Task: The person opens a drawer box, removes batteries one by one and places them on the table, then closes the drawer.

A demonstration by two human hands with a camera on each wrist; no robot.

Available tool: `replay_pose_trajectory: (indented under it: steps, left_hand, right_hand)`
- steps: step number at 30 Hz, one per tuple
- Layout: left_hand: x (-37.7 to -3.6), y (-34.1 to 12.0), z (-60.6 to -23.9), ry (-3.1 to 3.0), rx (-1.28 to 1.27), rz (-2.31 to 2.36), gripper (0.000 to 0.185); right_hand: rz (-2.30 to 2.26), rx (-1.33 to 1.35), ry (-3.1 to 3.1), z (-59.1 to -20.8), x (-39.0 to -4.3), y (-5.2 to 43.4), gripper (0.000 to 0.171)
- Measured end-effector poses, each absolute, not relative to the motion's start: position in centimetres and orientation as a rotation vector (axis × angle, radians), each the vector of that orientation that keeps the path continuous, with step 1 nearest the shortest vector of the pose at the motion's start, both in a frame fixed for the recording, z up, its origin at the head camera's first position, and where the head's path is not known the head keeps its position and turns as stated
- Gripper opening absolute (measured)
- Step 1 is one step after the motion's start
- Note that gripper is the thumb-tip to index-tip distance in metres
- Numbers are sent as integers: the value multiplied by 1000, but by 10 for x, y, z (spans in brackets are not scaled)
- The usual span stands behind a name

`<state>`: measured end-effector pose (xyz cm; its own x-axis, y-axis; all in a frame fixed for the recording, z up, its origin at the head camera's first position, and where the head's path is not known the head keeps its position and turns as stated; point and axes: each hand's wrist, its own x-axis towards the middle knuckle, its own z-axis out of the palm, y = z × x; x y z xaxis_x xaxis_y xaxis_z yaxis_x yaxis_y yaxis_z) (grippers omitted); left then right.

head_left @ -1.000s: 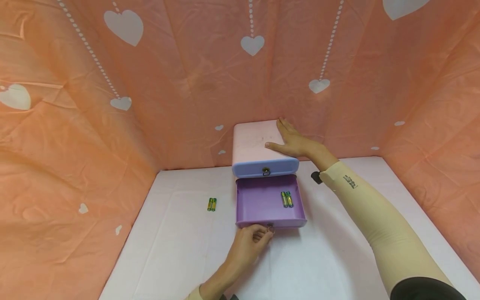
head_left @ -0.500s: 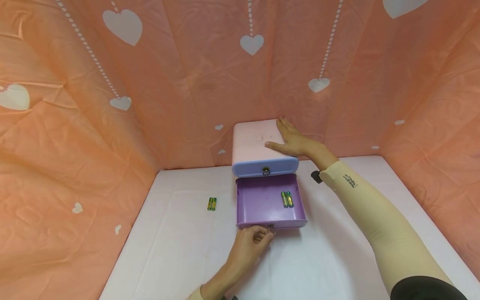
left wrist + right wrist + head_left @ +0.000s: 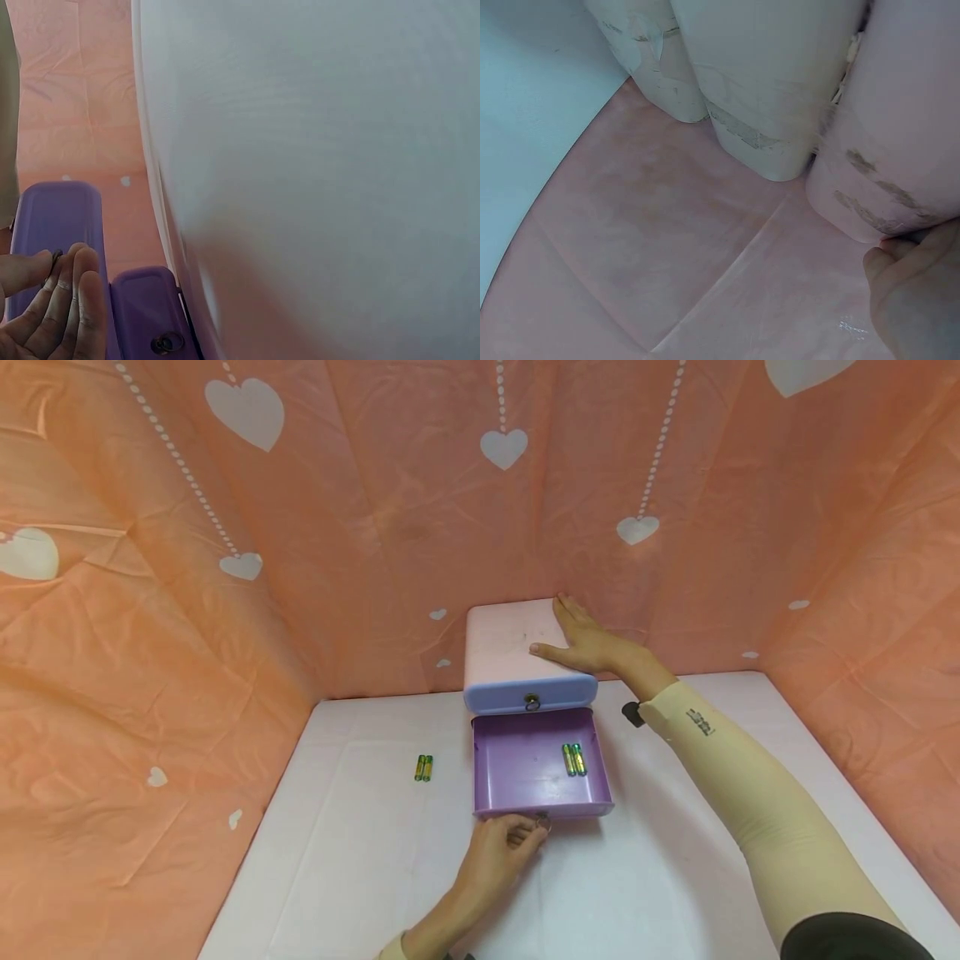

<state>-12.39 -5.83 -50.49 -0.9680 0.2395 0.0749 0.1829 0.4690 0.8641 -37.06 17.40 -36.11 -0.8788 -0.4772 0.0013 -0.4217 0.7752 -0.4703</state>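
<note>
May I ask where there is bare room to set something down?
The tabletop is bare left of the loose batteries and between the open purple drawer and right sleeve. The drawer's left half is bare. The left hand crowds the drawer's front.

**Where your three cameras look**

Your head view looks forward and down from above, taking in the white cloth-covered table [image 3: 352, 860]. Your left wrist view, close and turned sideways, faces the purple plastic drawer front [image 3: 56, 214], sharing it and your left hand [image 3: 491, 856] with the head view. Your right wrist view, also close and sideways, looks past the pale pink plastic casing [image 3: 900, 112] to the salmon-pink curtain [image 3: 667, 240], sharing your right hand [image 3: 588, 647] with the head.
</note>
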Motion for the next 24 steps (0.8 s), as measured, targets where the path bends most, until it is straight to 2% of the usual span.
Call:
replay_pose_trajectory:
  steps: [24]
  left_hand:
    - [-124, -59, -506, 2659, 385, 1525, 17]
  right_hand:
    - [-714, -739, 2855, -360, -370, 174, 111]
